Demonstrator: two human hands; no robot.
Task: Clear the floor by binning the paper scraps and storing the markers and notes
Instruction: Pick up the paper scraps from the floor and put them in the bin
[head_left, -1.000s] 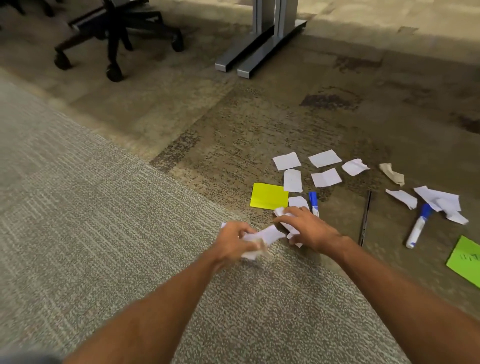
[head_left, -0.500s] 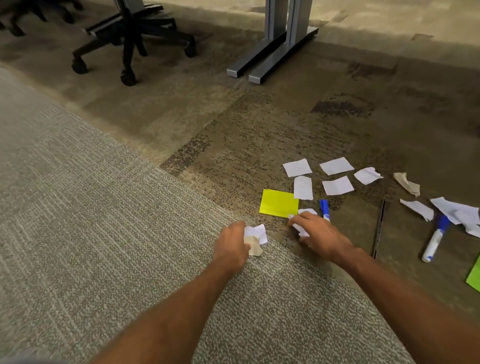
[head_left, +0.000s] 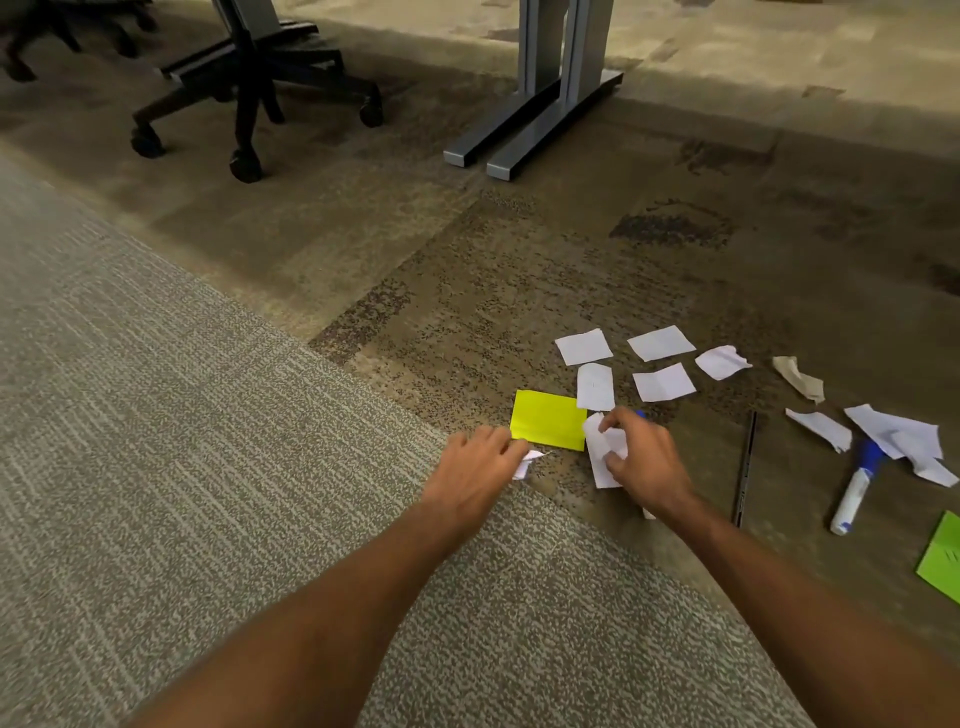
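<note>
Carpeted floor (head_left: 208, 415) carries scattered paper scraps (head_left: 662, 343) and a yellow note (head_left: 548, 426). Beside the note, the left hand (head_left: 470, 480) pinches a crumpled scrap (head_left: 527, 462). The right hand (head_left: 647, 467) has its grip closed around white scraps (head_left: 602, 452).

Two bare forearms reach forward to the yellow note (head_left: 548, 426), left hand (head_left: 475, 475) curled at its near corner, right hand (head_left: 644, 462) clenched just beside it.

Paper scraps (head_left: 661, 343) are lying on the carpet (head_left: 519, 291), a sticky note (head_left: 548, 426) sitting to their left, a marker (head_left: 854, 493) and pen (head_left: 745, 467) lying to the right.
</note>
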